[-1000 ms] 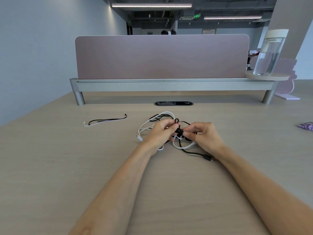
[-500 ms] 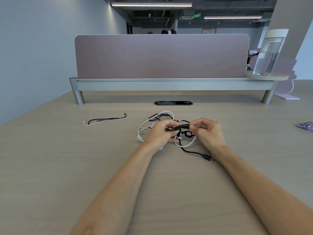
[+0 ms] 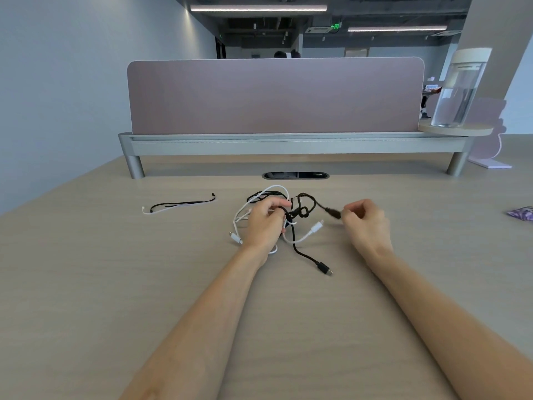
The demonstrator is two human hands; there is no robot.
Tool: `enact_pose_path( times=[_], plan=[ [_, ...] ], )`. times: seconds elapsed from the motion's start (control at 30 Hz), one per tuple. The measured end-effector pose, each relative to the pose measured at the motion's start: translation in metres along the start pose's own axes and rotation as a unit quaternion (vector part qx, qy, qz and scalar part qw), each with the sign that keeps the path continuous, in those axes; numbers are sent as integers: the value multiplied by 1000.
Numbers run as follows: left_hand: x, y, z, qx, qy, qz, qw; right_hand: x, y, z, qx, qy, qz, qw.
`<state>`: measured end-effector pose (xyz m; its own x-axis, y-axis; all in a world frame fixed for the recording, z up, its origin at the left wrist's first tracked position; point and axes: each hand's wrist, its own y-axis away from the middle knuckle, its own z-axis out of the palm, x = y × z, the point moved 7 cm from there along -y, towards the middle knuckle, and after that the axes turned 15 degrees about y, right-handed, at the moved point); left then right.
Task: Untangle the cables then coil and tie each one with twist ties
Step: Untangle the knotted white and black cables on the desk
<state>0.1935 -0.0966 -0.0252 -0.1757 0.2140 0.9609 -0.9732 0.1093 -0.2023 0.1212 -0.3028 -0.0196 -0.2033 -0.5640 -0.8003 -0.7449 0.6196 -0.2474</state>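
Observation:
A black braided cable (image 3: 306,256) and a white cable (image 3: 313,230) lie tangled together in the middle of the wooden desk (image 3: 115,284). My left hand (image 3: 264,225) pinches the knot of both cables at its left side. My right hand (image 3: 364,223) holds one black plug end, drawn out to the right of the knot. The other black plug lies loose on the desk nearer to me. A white plug sticks out between my hands. Black and white twist ties (image 3: 178,204) lie to the left.
A pink divider panel (image 3: 274,96) on a grey raised shelf (image 3: 288,144) closes off the back. A glass water jar (image 3: 458,90) stands on a round wooden disc at the right end. A cable slot (image 3: 295,175) sits behind the tangle. A purple packet (image 3: 522,213) lies far right.
My right hand has pulled the black plug end out to the right, away from my left hand, stretching the black cable and loosening the knot. The white plug now shows between my hands.

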Motion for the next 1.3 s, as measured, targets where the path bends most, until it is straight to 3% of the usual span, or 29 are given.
enact_pose_path(
  times=[0.17,0.33,0.5,0.57,0.67,0.7,0.87,1.0,1.1,1.3],
  plan=[
    [1,2,6,-33,-57,23,998,-17,5,1,14,15,-113,993],
    [3,3,10,-49,-93,44,993,-42,23,23,-46,116,-302,945],
    [0,7,23,-117,-195,68,971,-32,19,45,-115,221,-303,920],
    [-1,8,27,-120,-288,106,944,-31,18,44,-112,219,-294,924],
    [6,16,35,-104,-479,201,848,-29,13,40,-90,197,-269,939],
    [8,17,35,-101,-491,213,839,-26,10,37,-82,174,-248,949],
    [12,9,19,-63,-363,174,913,-15,-1,29,-63,138,-183,971],
    [9,2,-1,0,-135,82,988,-11,-3,22,-31,170,-151,973],
    [3,-5,-13,26,-99,58,993,-5,-4,12,-6,184,-107,977],
    [10,0,-11,64,-104,98,988,-9,4,12,-14,250,-81,965]
  ],
)
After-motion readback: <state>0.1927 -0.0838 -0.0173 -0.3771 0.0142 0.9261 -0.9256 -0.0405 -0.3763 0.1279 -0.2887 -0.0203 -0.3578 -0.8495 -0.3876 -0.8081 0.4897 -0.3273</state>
